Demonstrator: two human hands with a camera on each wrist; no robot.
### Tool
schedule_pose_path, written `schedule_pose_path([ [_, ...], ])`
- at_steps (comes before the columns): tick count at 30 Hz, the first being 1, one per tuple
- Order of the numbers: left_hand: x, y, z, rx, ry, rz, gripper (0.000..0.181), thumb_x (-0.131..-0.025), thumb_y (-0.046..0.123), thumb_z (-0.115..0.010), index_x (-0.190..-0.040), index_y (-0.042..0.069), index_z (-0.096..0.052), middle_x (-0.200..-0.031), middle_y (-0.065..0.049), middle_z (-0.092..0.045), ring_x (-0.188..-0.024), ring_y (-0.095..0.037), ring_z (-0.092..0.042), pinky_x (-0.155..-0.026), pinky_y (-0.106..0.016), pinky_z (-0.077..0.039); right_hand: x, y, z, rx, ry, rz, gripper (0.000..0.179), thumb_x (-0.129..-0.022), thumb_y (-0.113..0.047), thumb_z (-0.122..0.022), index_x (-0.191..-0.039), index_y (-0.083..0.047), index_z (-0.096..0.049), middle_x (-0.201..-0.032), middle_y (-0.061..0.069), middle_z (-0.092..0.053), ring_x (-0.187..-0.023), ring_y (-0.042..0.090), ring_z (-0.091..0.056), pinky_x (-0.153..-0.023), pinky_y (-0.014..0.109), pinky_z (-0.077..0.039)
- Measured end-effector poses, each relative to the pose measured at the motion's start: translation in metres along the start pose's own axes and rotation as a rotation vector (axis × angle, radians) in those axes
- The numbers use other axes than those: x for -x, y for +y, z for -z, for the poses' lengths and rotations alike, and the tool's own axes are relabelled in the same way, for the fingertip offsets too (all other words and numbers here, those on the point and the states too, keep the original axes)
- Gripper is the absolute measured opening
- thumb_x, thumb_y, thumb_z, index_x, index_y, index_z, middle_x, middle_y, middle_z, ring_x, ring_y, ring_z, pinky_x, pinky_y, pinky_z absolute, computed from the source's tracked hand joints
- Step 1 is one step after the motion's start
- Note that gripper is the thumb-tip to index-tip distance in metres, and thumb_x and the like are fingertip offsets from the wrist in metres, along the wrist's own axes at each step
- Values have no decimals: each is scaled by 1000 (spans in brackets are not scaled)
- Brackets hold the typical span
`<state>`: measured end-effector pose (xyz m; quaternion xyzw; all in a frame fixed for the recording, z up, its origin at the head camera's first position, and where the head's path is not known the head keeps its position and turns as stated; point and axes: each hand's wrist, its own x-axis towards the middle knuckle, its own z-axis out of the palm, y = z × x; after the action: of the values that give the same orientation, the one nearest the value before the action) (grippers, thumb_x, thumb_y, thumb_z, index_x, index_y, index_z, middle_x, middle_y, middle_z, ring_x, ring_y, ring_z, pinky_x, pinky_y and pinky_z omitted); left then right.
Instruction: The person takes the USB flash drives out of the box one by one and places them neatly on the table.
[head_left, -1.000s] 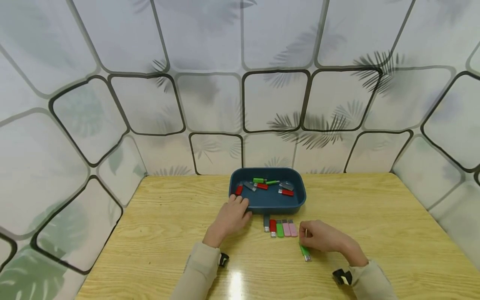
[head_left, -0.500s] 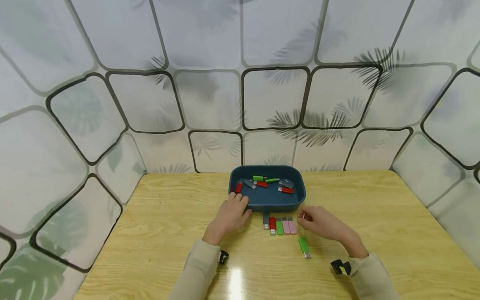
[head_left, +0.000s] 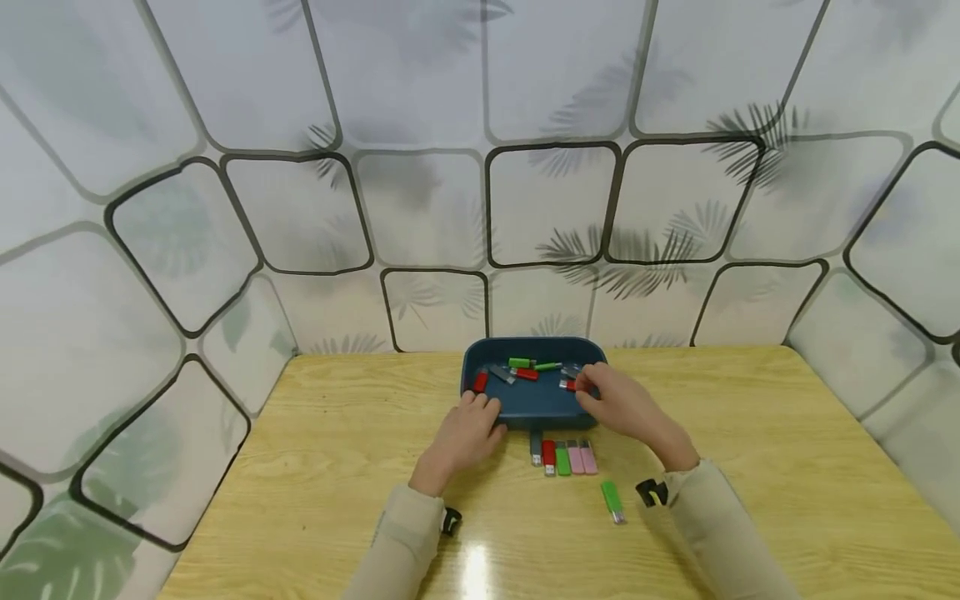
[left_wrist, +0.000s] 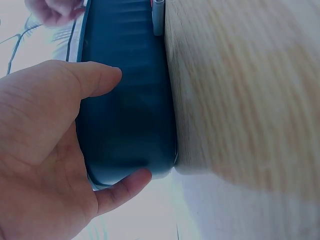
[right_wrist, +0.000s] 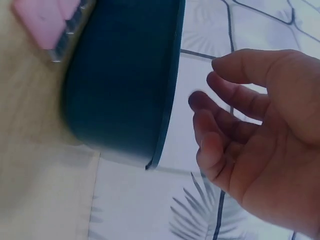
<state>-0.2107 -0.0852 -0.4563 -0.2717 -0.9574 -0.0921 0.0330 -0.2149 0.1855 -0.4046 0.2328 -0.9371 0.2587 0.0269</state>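
My left hand [head_left: 465, 433] holds the near left corner of a dark blue plastic bin [head_left: 525, 421]. Its thumb lies along the outer wall in the left wrist view, while other fingers reach over the rim and are partly hidden. Above the bin's right end hovers my right hand [head_left: 626, 404], fingers loosely bent with nothing between them. It partly covers a red USB stick [head_left: 566, 386] in the bin. Other USB sticks lie there too: a red one [head_left: 481, 382], a grey one [head_left: 502, 374] and a green one [head_left: 521, 362] among them.
In front of the bin several USB sticks stand side by side: grey [head_left: 536, 447], red [head_left: 550, 458], green [head_left: 562, 461] and pink [head_left: 575, 458]. Nearer, a separate green USB stick [head_left: 612, 498] lies slanted on the wooden table [head_left: 360, 417]. A patterned curtain [head_left: 547, 208] encloses the back and sides.
From beside the separate green USB stick, my right hand has moved away and up over the bin, leaving that stick on the table. The left hand has stayed at the bin's corner.
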Motion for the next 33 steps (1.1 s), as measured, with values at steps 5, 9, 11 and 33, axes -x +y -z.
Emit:
schedule_pose_path([
  [5,1,2,1,6,15,0,20,-100,31,-58,-102,11,-57,-96,-6,-57,-87,-22,-41,-67,-35,-44,-25,-1,0,88,-73,-43,21,-96,-13,-61,-113,-2,-64,-109,16,-58,-87,25,-59,-79,43,-51],
  [9,0,2,3,5,17,3,20,-101,31,-58,-103,10,-58,-98,-7,-57,-88,-22,-43,-67,-35,-45,-45,2,-5,213,-186,-108,34,-97,-16,-60,-127,-1,-59,-119,21,-54,-90,27,-59,-78,45,-51],
  [11,0,2,3,2,16,4,20,-101,31,-58,-103,11,-58,-98,-7,-58,-88,-22,-43,-67,-35,-45,-54,5,-10,279,-233,-145,37,-97,-16,-60,-131,-2,-57,-122,22,-53,-92,29,-59,-77,46,-51],
  [33,2,2,2,12,21,2,19,-101,31,-57,-102,12,-57,-96,-5,-56,-87,-22,-42,-66,-35,-44,-76,32,-50,237,-300,-237,18,-97,-9,-57,-113,0,-58,-105,20,-55,-88,31,-55,-77,45,-48],
])
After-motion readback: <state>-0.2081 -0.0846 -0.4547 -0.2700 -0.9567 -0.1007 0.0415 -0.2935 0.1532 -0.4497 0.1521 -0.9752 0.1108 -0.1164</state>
